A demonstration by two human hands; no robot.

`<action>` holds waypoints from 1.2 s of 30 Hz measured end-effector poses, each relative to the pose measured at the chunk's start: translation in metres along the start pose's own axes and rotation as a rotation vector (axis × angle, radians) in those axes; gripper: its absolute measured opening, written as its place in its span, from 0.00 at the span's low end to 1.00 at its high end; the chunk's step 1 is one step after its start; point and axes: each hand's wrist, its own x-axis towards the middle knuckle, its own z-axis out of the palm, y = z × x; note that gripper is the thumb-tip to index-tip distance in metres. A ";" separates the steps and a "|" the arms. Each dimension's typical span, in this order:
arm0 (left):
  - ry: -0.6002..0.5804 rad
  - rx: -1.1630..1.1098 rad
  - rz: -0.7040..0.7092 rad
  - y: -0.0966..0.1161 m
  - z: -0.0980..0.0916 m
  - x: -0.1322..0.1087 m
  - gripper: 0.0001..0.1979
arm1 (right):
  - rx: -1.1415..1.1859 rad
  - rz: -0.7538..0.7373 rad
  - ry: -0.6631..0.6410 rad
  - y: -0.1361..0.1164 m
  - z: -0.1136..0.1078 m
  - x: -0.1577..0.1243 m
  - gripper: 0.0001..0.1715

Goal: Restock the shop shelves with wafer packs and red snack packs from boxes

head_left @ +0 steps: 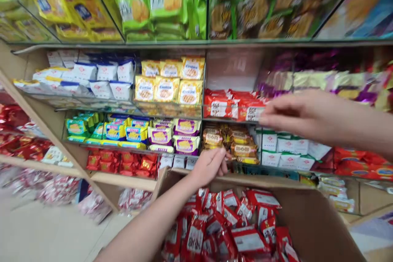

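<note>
My right hand point(288, 114) reaches in from the right, fingers together, its tips at the right end of a row of red packets point(217, 105) on the middle shelf. Whether it grips one of them is hidden by blur. Low in the centre, my left hand point(211, 166) has its fingers curled together, above the back edge of an open cardboard box point(319, 217) and in front of brown-gold packets point(244, 143). Anything inside the curled fingers is too small to make out. Many loose red and white packets point(248, 241) lie in the box.
Glass dividers and shelf edges point(172, 108) run across the view. Cookie packets point(166, 89) and white packets point(106, 90) stand left of the red row. Above are green packs point(170, 0); white-green packets point(291, 146) sit below my right hand. Bags lie on the lower left floor.
</note>
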 end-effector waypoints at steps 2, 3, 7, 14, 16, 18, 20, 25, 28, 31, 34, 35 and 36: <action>-0.007 -0.025 -0.001 -0.003 0.001 0.003 0.22 | 0.376 -0.008 -0.334 -0.010 0.054 -0.038 0.18; -0.011 -0.032 -0.001 -0.004 0.002 0.005 0.22 | 0.444 0.019 -0.487 -0.014 0.088 -0.056 0.16; -0.027 -0.040 0.001 -0.009 0.005 0.012 0.22 | 0.466 0.229 -0.625 -0.019 0.224 -0.107 0.29; -0.046 -0.056 -0.056 -0.008 0.007 0.024 0.21 | 0.705 0.501 -0.492 -0.011 0.296 -0.100 0.43; -0.023 -0.065 -0.076 -0.008 0.007 0.027 0.21 | 0.750 0.558 -0.410 -0.015 0.303 -0.088 0.34; -0.001 -0.086 -0.108 -0.009 0.007 0.029 0.21 | 0.750 0.567 -0.314 -0.021 0.309 -0.078 0.30; 0.008 -0.111 -0.131 -0.009 0.006 0.030 0.21 | 0.725 0.544 -0.204 -0.026 0.304 -0.072 0.29; -0.026 -0.153 -0.077 -0.010 -0.001 0.031 0.23 | 0.632 0.387 0.057 -0.015 0.231 -0.079 0.22; -0.025 -0.197 0.008 -0.005 -0.001 0.025 0.28 | 0.589 0.405 0.246 -0.006 0.180 -0.087 0.19; 0.095 -0.079 0.139 0.006 0.007 0.011 0.27 | 0.673 0.523 0.424 -0.007 0.153 -0.085 0.19; 0.272 0.082 0.111 0.015 0.019 -0.006 0.21 | 0.870 0.514 0.518 -0.012 0.146 -0.073 0.18; 0.268 0.071 0.057 0.016 0.022 -0.010 0.19 | 0.945 0.494 0.522 -0.014 0.145 -0.067 0.18; 0.244 0.042 0.006 0.018 0.024 -0.012 0.18 | 1.016 0.473 0.521 -0.015 0.145 -0.062 0.18</action>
